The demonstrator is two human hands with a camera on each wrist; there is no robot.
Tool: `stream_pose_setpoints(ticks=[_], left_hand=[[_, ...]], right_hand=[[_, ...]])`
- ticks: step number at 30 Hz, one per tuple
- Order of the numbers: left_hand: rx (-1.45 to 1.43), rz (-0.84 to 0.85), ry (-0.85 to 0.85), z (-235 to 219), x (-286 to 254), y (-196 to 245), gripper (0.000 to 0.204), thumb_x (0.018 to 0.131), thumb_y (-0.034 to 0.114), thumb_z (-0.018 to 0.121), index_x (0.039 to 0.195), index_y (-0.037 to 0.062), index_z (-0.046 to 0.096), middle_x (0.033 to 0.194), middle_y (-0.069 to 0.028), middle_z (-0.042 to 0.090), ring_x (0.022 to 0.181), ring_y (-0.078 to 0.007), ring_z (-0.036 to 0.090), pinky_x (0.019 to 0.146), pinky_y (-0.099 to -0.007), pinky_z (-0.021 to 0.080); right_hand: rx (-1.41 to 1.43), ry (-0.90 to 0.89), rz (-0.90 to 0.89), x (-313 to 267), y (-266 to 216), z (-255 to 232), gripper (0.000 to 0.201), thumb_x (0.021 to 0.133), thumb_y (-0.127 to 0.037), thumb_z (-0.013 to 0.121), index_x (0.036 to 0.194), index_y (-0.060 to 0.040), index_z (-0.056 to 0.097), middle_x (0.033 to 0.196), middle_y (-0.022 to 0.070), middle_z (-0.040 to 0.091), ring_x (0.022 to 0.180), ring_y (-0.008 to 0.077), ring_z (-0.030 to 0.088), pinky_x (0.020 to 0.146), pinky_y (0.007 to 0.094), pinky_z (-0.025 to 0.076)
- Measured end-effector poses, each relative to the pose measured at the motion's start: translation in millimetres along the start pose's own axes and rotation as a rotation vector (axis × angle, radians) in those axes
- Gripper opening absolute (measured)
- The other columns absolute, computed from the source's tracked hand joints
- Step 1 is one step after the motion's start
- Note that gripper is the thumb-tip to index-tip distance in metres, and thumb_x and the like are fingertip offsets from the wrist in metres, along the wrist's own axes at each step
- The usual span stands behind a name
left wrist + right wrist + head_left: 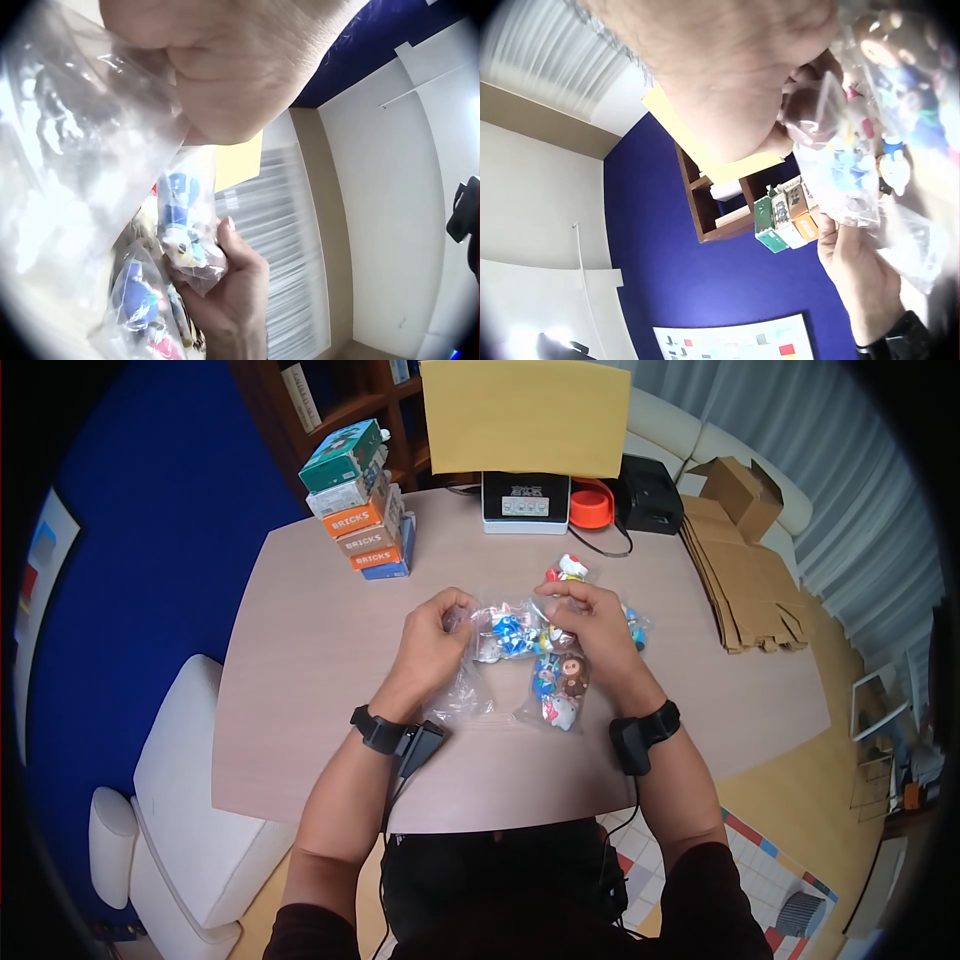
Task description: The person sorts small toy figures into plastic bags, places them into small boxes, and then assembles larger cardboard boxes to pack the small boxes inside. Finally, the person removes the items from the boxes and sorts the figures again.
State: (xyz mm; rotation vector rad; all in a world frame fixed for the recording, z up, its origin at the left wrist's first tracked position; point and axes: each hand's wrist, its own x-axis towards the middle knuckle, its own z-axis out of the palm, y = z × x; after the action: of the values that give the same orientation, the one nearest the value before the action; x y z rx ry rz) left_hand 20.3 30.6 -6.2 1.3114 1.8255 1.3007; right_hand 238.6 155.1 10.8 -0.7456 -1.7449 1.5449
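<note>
Between both hands is a clear plastic bag of small toy figures, some of them blue and white. My right hand grips its right end, fingers curled over the plastic. At its left end, my left hand pinches thin clear plastic. Beneath that hand hangs a crumpled clear bag, which looks large and see-through in the left wrist view. Another bag of figures, with a brown monkey-like one and a white one, lies on the table just below. Part of the held bag is hidden behind the right fingers.
More bagged figures lie beyond the right hand. Stacked brick boxes stand at the back left. A white-and-black device, an orange round object and a black machine line the back; flattened cardboard lies right.
</note>
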Motion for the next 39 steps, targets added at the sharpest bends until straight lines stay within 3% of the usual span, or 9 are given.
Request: stream_pose_setpoints(ticks=[3, 6, 9, 18, 23, 27, 31, 36, 39], left_hand=[[0.028, -0.022, 0.137, -0.6, -5.5, 14.8, 0.024, 0.095, 0.006, 0.07, 0.119, 0.0029, 0.071, 0.095, -0.0131, 0.072, 0.081, -0.0183, 0.065, 0.076, -0.033, 0.053], [0.14, 0.097, 0.266, 0.5, -6.6, 18.5, 0.028, 0.096, 0.006, 0.073, 0.124, 0.0046, 0.072, 0.098, -0.0046, 0.07, 0.082, -0.0112, 0.061, 0.074, -0.0285, 0.05], [0.142, 0.409, 0.165, 4.1, -7.7, 14.8, 0.041, 0.09, 0.008, 0.08, 0.13, 0.0086, 0.072, 0.107, -0.0059, 0.069, 0.088, -0.0158, 0.063, 0.075, -0.0301, 0.051], [0.329, 0.523, 0.013, 21.9, -32.2, 49.6, 0.052, 0.083, 0.01, 0.086, 0.133, 0.0149, 0.074, 0.113, -0.0092, 0.067, 0.099, -0.0248, 0.067, 0.08, -0.0346, 0.055], [0.181, 0.481, 0.05, 26.7, -31.8, 42.9, 0.041, 0.085, 0.011, 0.084, 0.125, 0.013, 0.079, 0.109, -0.0095, 0.071, 0.095, -0.0266, 0.072, 0.08, -0.0364, 0.058], [-0.054, 0.349, 0.016, 20.4, -29.0, 44.9, 0.026, 0.094, 0.005, 0.079, 0.119, -0.0003, 0.079, 0.119, -0.0104, 0.072, 0.109, -0.0202, 0.068, 0.094, -0.0307, 0.054], [-0.259, 0.217, 0.0, 17.7, -23.6, 37.2, 0.021, 0.096, 0.003, 0.077, 0.116, -0.001, 0.079, 0.119, -0.0091, 0.071, 0.112, -0.0193, 0.067, 0.095, -0.031, 0.055], [-0.663, 0.148, -0.067, 11.9, -22.1, 35.0, 0.015, 0.097, 0.0, 0.075, 0.111, -0.0047, 0.079, 0.118, -0.0086, 0.068, 0.097, -0.0179, 0.071, 0.09, -0.0303, 0.057], [-0.622, 0.19, 0.021, 7.7, -20.9, 40.2, 0.016, 0.1, 0.002, 0.073, 0.113, -0.0072, 0.078, 0.116, -0.009, 0.07, 0.093, -0.0162, 0.071, 0.09, -0.0296, 0.057]], right_hand=[[0.146, -0.05, 0.123, 2.4, -2.3, -5.0, 0.026, 0.094, -0.001, 0.067, 0.118, 0.0066, 0.073, 0.085, 0.0007, 0.069, 0.072, 0.0062, 0.061, 0.063, 0.0225, 0.047], [0.223, 0.002, 0.179, 4.5, 1.8, -4.9, 0.025, 0.091, 0.003, 0.066, 0.114, 0.0081, 0.073, 0.083, 0.0031, 0.071, 0.067, 0.0078, 0.063, 0.057, 0.0244, 0.048], [0.282, 0.069, 0.21, 4.6, 3.1, -3.2, 0.021, 0.093, 0.001, 0.066, 0.111, 0.0091, 0.072, 0.081, 0.005, 0.071, 0.061, 0.0087, 0.062, 0.051, 0.0255, 0.047], [0.35, -0.055, 0.112, -5.2, -4.5, 6.1, 0.024, 0.108, -0.011, 0.059, 0.109, 0.0098, 0.071, 0.081, 0.0117, 0.072, 0.064, 0.0181, 0.071, 0.059, 0.0309, 0.061], [0.508, -0.189, 0.032, -4.4, -2.5, 2.0, 0.027, 0.11, -0.012, 0.056, 0.109, 0.0115, 0.07, 0.084, 0.0156, 0.072, 0.07, 0.0229, 0.075, 0.061, 0.0331, 0.063], [0.408, -0.101, -0.062, -3.2, 1.9, 2.6, 0.021, 0.107, -0.009, 0.061, 0.108, 0.0082, 0.073, 0.085, 0.012, 0.073, 0.07, 0.017, 0.073, 0.062, 0.0283, 0.06], [0.257, 0.007, -0.084, 0.5, 9.5, 1.9, 0.014, 0.101, -0.007, 0.068, 0.104, 0.0035, 0.077, 0.085, 0.0054, 0.074, 0.07, 0.0098, 0.069, 0.062, 0.0225, 0.054], [0.152, 0.078, -0.087, -4.1, 4.4, 10.3, 0.013, 0.097, -0.005, 0.07, 0.103, 0.0044, 0.077, 0.084, 0.0049, 0.075, 0.071, 0.0081, 0.068, 0.064, 0.0222, 0.053], [0.04, 0.136, -0.137, -3.4, 10.2, 11.3, 0.014, 0.094, -0.004, 0.071, 0.102, 0.0047, 0.078, 0.083, 0.0057, 0.076, 0.071, 0.0081, 0.068, 0.065, 0.023, 0.053]])
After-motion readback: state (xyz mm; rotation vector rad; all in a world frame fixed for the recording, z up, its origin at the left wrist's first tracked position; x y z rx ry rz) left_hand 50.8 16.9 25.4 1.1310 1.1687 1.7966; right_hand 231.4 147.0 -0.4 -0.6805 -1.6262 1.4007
